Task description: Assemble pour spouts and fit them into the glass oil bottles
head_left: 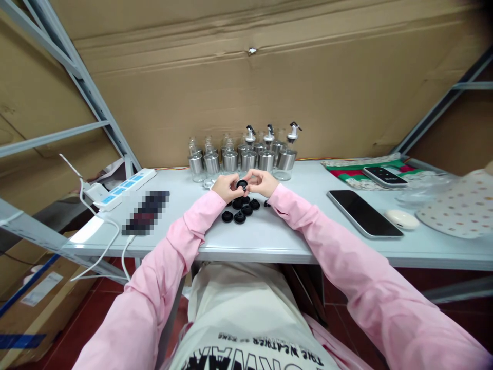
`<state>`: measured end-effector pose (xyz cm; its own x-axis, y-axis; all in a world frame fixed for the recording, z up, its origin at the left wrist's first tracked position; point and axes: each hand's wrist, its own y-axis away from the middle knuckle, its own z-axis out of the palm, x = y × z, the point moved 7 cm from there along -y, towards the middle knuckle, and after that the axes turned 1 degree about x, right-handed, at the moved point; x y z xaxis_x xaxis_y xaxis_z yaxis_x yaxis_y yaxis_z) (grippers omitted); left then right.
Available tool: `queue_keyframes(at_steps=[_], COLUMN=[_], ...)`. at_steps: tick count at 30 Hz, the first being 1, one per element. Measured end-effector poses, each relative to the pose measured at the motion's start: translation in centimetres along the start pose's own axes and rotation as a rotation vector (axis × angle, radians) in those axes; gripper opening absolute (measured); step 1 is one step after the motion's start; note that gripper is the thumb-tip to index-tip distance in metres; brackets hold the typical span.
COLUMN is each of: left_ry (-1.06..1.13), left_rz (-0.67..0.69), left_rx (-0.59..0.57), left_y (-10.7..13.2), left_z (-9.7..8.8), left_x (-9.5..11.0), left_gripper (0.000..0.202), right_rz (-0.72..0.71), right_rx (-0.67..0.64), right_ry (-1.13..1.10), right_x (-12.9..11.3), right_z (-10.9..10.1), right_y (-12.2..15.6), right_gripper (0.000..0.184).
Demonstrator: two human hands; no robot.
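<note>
Between my two hands, just above the table, is a round black cap (242, 183). My left hand (228, 187) pinches it from the left. From the right, the closed fingers of my right hand (262, 183) meet at the same cap, around a small piece too tiny to name. Several loose black caps (239, 217) lie on the table below my hands. Behind them stand rows of glass bottles with metal sleeves (230, 160). Three bottles at the right carry pourer tops (268, 134) with black levers; the others show bare necks.
At the left are a white power strip (129, 187), a charging cable (115, 226) and a blurred-out phone (148, 211). To the right lie a dark-screened phone (364, 213), a white oval case (401, 219), another device (384, 176) on patterned cloth, and a dotted item (458, 208). Cardboard (246, 87) walls the back.
</note>
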<state>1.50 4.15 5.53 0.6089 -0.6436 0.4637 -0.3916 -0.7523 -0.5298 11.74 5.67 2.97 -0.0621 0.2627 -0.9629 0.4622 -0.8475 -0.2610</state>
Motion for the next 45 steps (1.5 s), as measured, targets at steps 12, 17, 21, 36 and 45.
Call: queue_keyframes(at_steps=[12,17,21,36,45], left_ry=[-0.104,-0.002,0.092,0.066,-0.119], left_rz=[0.068,0.111,0.126,0.274,0.278], left_rx=[0.066,0.134,0.172,0.159,0.096], left_y=[0.3,0.2,0.2,0.5,0.4], left_z=[0.4,0.4,0.2,-0.6,-0.2], left_x=[-0.2,-0.9,-1.0,0.5,0.6], left_gripper=[0.017,0.025,0.029,0.013,0.020], right_rz=[-0.095,-0.136,-0.146,-0.030,0.472], right_rx=[0.144,0.188,0.202,0.416,0.496], right_ry=[-0.021,0.045,0.121,0.674,1.060], right_x=[-0.6,-1.1,-1.2,-2.0,1.3], right_z=[-1.6,-2.3,-2.7,-6.8,-12.3], right_y=[-0.2,-0.1,-0.1,0.5,1.8], right_gripper=[0.043,0.045,0.044,0.019,0.009])
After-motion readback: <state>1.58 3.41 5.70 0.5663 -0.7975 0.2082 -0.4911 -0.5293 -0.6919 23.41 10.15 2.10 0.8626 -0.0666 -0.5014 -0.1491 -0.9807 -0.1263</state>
